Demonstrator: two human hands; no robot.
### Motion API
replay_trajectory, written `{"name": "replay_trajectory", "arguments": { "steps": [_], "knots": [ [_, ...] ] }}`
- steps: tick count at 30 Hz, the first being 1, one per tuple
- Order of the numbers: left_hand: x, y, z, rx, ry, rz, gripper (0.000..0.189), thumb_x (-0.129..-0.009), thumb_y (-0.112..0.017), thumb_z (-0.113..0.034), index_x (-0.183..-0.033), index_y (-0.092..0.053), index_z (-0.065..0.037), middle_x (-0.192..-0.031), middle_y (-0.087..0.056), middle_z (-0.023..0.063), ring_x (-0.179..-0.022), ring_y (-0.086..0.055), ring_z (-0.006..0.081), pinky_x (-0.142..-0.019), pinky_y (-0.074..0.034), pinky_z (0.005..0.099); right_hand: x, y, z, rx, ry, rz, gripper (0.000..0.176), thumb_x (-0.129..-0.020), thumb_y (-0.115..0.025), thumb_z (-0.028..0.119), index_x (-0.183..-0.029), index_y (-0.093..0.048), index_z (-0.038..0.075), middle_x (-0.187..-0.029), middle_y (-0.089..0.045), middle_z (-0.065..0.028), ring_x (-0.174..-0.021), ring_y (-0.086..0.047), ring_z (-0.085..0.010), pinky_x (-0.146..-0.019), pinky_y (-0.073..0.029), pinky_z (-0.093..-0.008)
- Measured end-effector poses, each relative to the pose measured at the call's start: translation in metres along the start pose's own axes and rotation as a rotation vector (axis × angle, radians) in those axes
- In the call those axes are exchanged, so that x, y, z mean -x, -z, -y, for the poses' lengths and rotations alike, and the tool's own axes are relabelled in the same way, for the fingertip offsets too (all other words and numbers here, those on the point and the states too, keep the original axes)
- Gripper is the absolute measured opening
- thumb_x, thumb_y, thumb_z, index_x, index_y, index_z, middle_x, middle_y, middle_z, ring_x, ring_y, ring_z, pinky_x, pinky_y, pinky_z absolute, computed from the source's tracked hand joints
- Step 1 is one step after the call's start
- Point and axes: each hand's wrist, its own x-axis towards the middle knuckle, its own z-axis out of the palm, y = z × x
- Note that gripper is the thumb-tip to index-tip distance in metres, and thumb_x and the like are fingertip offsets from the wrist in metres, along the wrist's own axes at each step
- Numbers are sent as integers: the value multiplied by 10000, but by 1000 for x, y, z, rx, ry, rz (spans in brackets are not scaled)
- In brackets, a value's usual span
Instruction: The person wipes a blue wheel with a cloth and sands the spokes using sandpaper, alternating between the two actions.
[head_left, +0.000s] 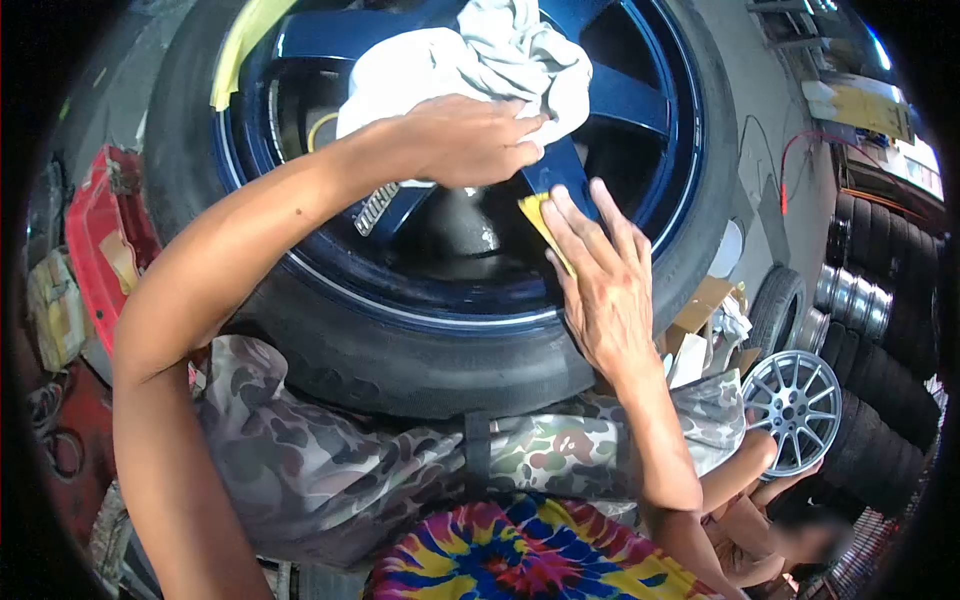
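A blue spoked wheel rim (630, 100) sits inside a black tire (430, 365), right in front of my body. My left hand (475, 140) lies over the middle of the rim, its fingers curled against a bunched white cloth (410, 75). Lower right of it, my right hand (605, 270) presses a folded yellow sheet, which looks like sandpaper (540, 225), to a blue spoke, fingers nearly straight over it. A strip of yellow tape (240, 60) runs along the rim's upper left edge. The cloth and my left forearm hide part of the spokes.
At the left stands a red plastic-looking part (110, 240). To the right, another person holds a silver multi-spoke wheel (792, 412). Stacked tires (870, 440) line the right side, near a lone tire (778, 312) and a cardboard box (700, 305).
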Motion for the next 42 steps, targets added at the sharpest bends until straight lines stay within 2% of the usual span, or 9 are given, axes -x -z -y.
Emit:
{"name": "replay_trajectory", "arguments": {
  "steps": [3, 5, 9, 17, 23, 26, 27, 29, 42],
  "knots": [
    [5, 1, 5, -145, -115, -27, 568, -1147, -403, -373, -1564, -530, -8, -1591, -520, 280, -1482, -510, 408, -1235, -406, 467, 6, 2, 0, 15, -7, 36, 529, -992, -711, 92, -1512, -639, 158, -1562, -617, -65, -1537, -454, -360, -1194, -380, -502],
    [8, 17, -11, 90, 81, 52, 519, -1148, -409, -314, -1513, -573, 17, -1578, -536, 277, -1479, -513, 412, -1225, -425, 484, 6, 8, -1, 63, 20, 18, 540, -991, -712, 89, -1519, -631, 164, -1564, -617, -65, -1529, -465, -354, -1196, -381, -502],
    [3, -2, 7, -95, -145, -62, 463, -1132, -445, -318, -1392, -666, -4, -1578, -541, 265, -1491, -504, 404, -1209, -452, 509, 0, -2, -3, -19, -4, -13, 536, -998, -701, 84, -1523, -627, 163, -1558, -621, -70, -1514, -480, -355, -1202, -369, -508],
    [0, -1, 7, -94, -94, -27, 462, -1132, -444, -334, -1413, -667, -43, -1630, -498, 223, -1498, -498, 387, -1233, -429, 493, -3, -2, -1, -34, 2, -14, 521, -1003, -683, 73, -1515, -631, 152, -1555, -622, -84, -1511, -484, -363, -1209, -361, -515],
    [4, 7, 0, 73, 63, 50, 531, -1144, -389, -351, -1571, -549, -80, -1663, -455, 224, -1499, -493, 397, -1245, -393, 476, 0, 6, 4, 39, 3, -1, 503, -1013, -681, 89, -1510, -636, 150, -1553, -624, -82, -1528, -462, -367, -1225, -345, -529],
    [-1, -27, 18, 48, -110, -258, 504, -1131, -397, -328, -1428, -666, -22, -1510, -596, 297, -1324, -640, 477, -1120, -520, 572, 2, -2, 3, -46, -24, 5, 481, -1021, -676, 104, -1499, -646, 150, -1534, -639, -78, -1538, -445, -366, -1230, -337, -524],
    [1, -18, 14, 52, -104, -256, 504, -1131, -397, -328, -1428, -666, -22, -1510, -596, 297, -1324, -640, 477, -1120, -520, 572, 1, -1, 3, -49, -20, 10, 481, -1021, -676, 104, -1499, -646, 150, -1534, -639, -78, -1538, -445, -366, -1230, -337, -524],
    [4, 7, 1, -6, 6, 66, 560, -1145, -386, -376, -1577, -537, -52, -1643, -472, 247, -1525, -460, 385, -1237, -399, 466, 2, 6, 5, 51, -5, -7, 474, -1026, -672, 113, -1499, -646, 144, -1534, -638, -82, -1541, -441, -364, -1232, -331, -529],
    [4, 6, 4, 115, 60, 39, 610, -1128, -402, -405, -1602, -499, -33, -1655, -453, 249, -1508, -477, 397, -1260, -355, 447, -1, 3, 7, 20, -10, 9, 485, -1024, -667, 95, -1502, -648, 172, -1507, -662, -75, -1547, -439, -344, -1276, -285, -557]
  ]
}}
